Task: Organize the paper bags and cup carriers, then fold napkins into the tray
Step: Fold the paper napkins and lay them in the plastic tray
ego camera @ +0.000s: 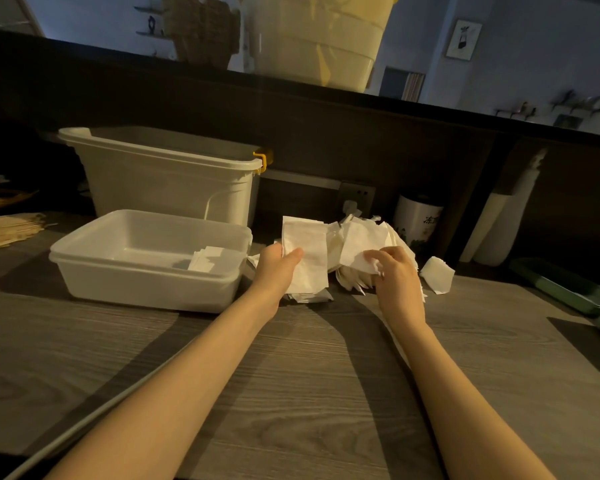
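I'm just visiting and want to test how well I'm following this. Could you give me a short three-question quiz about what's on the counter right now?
1. True or false: the white tray already holds some folded napkins.
2. Which hand holds the folded napkin: A) left, B) right?
3. Fill in: the loose napkin pile lies to the ____ of the tray.

Key:
1. True; a few lie in its right corner.
2. A; the left hand grips it, while the right hand pinches a sheet from the pile.
3. Right.
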Available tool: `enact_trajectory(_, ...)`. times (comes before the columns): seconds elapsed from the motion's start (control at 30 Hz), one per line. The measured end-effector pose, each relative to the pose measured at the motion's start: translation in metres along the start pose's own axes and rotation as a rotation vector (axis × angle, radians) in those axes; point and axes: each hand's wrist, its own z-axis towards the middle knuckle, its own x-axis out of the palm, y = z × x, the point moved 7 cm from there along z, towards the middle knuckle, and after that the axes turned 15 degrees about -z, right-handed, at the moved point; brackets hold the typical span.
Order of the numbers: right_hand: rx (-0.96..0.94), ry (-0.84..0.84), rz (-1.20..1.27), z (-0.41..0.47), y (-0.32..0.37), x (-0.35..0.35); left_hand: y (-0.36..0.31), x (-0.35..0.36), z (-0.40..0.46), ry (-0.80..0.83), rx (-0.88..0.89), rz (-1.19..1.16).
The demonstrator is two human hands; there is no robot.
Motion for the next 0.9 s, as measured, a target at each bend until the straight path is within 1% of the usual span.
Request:
enact_trajectory(0.2,0.097,-0.088,0.171,0.002,-0.006,-0.011,-0.001,-0.002,-0.002,-0.017,-0.002,-0.002)
enact_trajectory(0.3,0.160,-0.137,0.331,0.005,-0.008,-0.021,-0.002,-0.004,-0.002,-0.042,0.003,-0.005)
enact_trajectory(0.4,0.198,-0.187,0.437,0.008,-0.007,-0.035,-0.003,-0.006,-0.002,-0.071,0.006,-0.018)
enact_trajectory(0.5,0.245,-0.160,0.633,0.010,-0.005,-0.047,-0.004,-0.009,-0.001,-0.102,0.009,-0.033)
enact_trajectory(0.57,0.248,-0.070,0.831,0.011,0.000,-0.050,-0.003,-0.011,0.001,-0.114,0.013,-0.051)
enact_trajectory(0.67,0.269,0.169,1.080,0.008,0.012,-0.044,-0.002,-0.014,0.002,-0.147,0.018,-0.079)
enact_trajectory(0.73,0.283,0.284,1.227,0.005,0.017,-0.040,-0.002,-0.016,0.003,-0.172,-0.001,-0.116)
enact_trajectory(0.83,0.287,0.447,1.383,0.000,0.023,-0.036,0.000,-0.018,0.004,-0.185,-0.054,-0.173)
enact_trajectory(0.9,0.288,0.544,1.425,-0.004,0.025,-0.032,0.005,-0.015,0.003,-0.160,-0.158,-0.253)
